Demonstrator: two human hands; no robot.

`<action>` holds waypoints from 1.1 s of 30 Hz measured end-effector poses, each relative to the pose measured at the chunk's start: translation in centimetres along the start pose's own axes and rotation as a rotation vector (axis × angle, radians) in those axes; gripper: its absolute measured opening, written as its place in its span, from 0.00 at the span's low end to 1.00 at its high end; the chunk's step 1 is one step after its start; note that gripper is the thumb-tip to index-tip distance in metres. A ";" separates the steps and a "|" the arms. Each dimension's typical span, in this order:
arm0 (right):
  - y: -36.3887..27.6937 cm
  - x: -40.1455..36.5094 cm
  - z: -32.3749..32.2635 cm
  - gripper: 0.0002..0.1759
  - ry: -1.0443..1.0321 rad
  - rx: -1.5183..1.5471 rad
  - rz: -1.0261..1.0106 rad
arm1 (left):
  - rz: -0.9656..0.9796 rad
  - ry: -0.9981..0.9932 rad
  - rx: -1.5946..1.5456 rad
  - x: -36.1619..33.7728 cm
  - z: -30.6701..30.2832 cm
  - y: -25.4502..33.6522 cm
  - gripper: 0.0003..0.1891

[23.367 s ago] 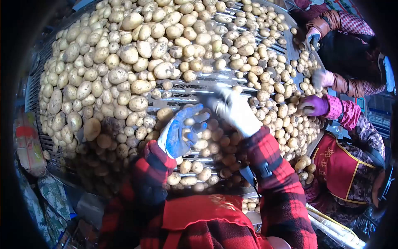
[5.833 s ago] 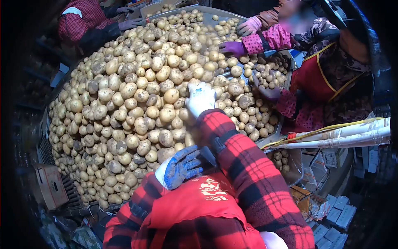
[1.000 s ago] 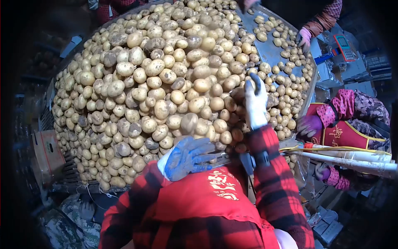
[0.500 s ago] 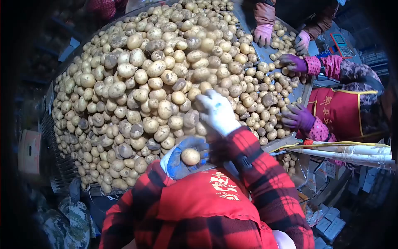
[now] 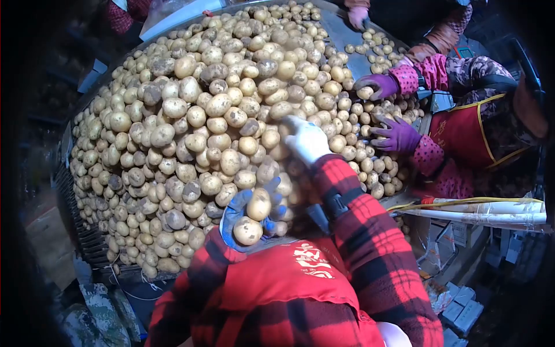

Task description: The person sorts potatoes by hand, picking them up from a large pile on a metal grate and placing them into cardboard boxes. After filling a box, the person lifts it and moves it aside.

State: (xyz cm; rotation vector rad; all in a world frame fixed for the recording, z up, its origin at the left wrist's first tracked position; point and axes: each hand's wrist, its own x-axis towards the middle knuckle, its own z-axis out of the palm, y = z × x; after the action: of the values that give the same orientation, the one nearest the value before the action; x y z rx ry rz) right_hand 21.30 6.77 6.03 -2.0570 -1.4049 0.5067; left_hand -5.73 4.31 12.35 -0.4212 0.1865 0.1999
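My left hand (image 5: pixel 236 211), in a blue-and-white glove, is cupped palm up close to my red apron. Two pale potatoes rest in it: an upper potato (image 5: pixel 258 205) against the fingers and a lower potato (image 5: pixel 247 232) at the palm's edge. Over the front of the big potato heap (image 5: pixel 191 124) reaches my right hand (image 5: pixel 307 140), in a white glove. Its fingertips are down among the potatoes, blurred and partly hidden, so I cannot tell if they grip one. Some potatoes in the heap carry dark soil patches.
At the right, a co-worker in purple gloves (image 5: pixel 395 136) handles smaller potatoes, one potato (image 5: pixel 365 92) at the fingertips. Another person's pink glove (image 5: pixel 358 17) is at the far edge. White pipes (image 5: pixel 485 214) jut in at right. A dark slatted edge (image 5: pixel 87 243) borders the heap's left.
A second potato has come into my left hand. My right hand stays over the heap, slightly shifted. The purple-gloved hands have moved left over the small potatoes.
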 end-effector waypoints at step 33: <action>-16.4 11.4 -0.7 0.28 0.091 0.040 -0.782 | 0.435 0.063 0.167 -3.8 0.3 1.7 0.33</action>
State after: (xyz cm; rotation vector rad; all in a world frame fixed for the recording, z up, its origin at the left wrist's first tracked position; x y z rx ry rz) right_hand 14.42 21.58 17.50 -1.3137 -1.9505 0.1012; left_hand -9.70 5.39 12.83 -0.2166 0.3539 0.5941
